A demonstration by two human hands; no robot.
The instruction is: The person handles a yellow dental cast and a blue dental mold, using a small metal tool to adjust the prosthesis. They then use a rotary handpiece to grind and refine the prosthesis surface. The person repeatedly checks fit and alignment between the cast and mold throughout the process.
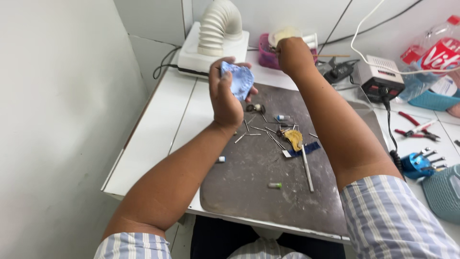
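Note:
My left hand point(225, 93) is raised over the dark work mat point(249, 187) and grips a pale blue, rounded dental cast point(238, 80) between thumb and fingers. My right hand point(291, 53) reaches far back to a pink container point(266, 55) with a cream round lid point(283, 34) at the rear of the bench. Its fingers are curled at the container's top; whether they hold anything is hidden. Several thin metal burs and pins point(268, 134) lie scattered on the mat below both arms.
A white suction box with a ribbed hose point(215, 36) stands at the back left. A long metal tool point(306, 168) and yellow piece point(293, 138) lie on the mat. On the right: a control box point(381, 76), red-handled pliers point(416, 129), a blue bur holder point(419, 163), a teal basket point(443, 192), a plastic bottle point(431, 57).

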